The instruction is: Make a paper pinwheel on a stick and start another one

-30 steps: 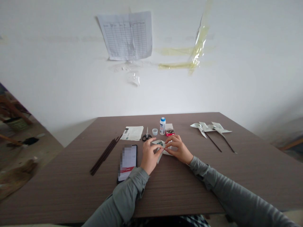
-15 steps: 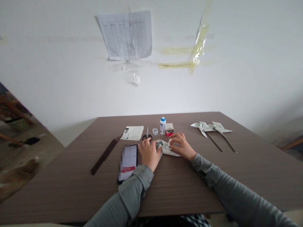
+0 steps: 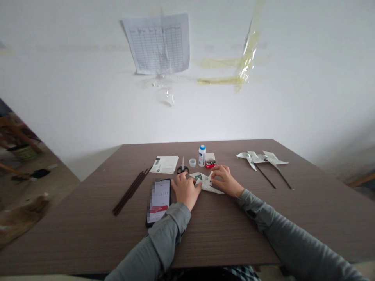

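A partly folded paper pinwheel [image 3: 206, 185], printed and pale with a green patch, lies on the table between my two hands. My left hand [image 3: 186, 190] is at its left side, fingers curled over and thumb against the paper. From the right, my right hand [image 3: 226, 182] pinches a raised flap near the middle of the pinwheel, thumb and forefinger close together. Whatever small thing may be between those fingertips is too small to make out. Just beyond my hands are black-handled scissors [image 3: 183, 168] and a small red box [image 3: 210, 163] with metal bits inside.
A white bottle with blue cap [image 3: 202, 156] stands beside a clear small cup [image 3: 192, 162]. Paper sheets [image 3: 164, 164], dark sticks [image 3: 130, 194] and a phone [image 3: 158, 201] lie left. Two finished-looking pinwheels on sticks [image 3: 275, 157] lie right. A wall [image 3: 187, 117] rises behind the table.
The paper's left flap, upright by my left thumb before, now lies lower, and more of the green patch shows. Both hands stay nearly in place.
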The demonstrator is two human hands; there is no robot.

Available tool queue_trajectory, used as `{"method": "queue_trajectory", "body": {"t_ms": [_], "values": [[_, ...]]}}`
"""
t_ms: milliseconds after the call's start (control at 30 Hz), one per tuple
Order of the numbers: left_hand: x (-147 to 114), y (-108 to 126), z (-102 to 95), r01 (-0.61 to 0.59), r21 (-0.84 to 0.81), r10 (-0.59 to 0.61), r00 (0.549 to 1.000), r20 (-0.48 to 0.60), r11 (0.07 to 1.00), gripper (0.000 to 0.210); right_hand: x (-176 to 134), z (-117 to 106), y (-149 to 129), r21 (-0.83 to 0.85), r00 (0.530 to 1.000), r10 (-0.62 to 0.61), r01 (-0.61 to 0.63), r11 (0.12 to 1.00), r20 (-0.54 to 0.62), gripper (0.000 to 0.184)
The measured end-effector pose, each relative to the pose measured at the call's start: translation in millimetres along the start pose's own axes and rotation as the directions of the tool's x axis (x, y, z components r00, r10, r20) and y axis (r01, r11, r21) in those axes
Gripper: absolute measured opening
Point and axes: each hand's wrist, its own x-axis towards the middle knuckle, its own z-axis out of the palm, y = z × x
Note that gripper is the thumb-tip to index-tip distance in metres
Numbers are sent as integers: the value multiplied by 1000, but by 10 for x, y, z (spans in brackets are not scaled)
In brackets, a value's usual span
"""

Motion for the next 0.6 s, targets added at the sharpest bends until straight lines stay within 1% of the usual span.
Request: {"method": "queue_trajectory", "body": {"t_ms": [33,100,167,233,400,500,600], "values": [[-4,23,-34,9,4,-9,1000,21,1000,5,1,-7,-22,4,1000,15,-15,1000,2,11],[-4,36,-62,9,-7,-9,1000,22,1000,4,3,-19,-57,21,999,33,-33,999,-2,13],[4,10,-38,-4,-38,3,1000,-17,999,4,6,-34,-80,51,999,41,-41,998,-11,14],[16,-37,22,-35,-85,28,997,-75,996,8,10,-54,-93,88,999,50,-48,995,-22,14],[46,-145,199,-153,-196,111,971,-212,969,19,16,-102,-103,144,996,83,-80,986,-14,14],[62,-177,263,-183,-229,124,960,-250,956,22,17,-101,-103,145,997,74,-75,987,10,11],[79,-200,294,-221,-257,149,950,-273,941,23,20,-79,-102,135,999,39,-42,990,24,11]]}}
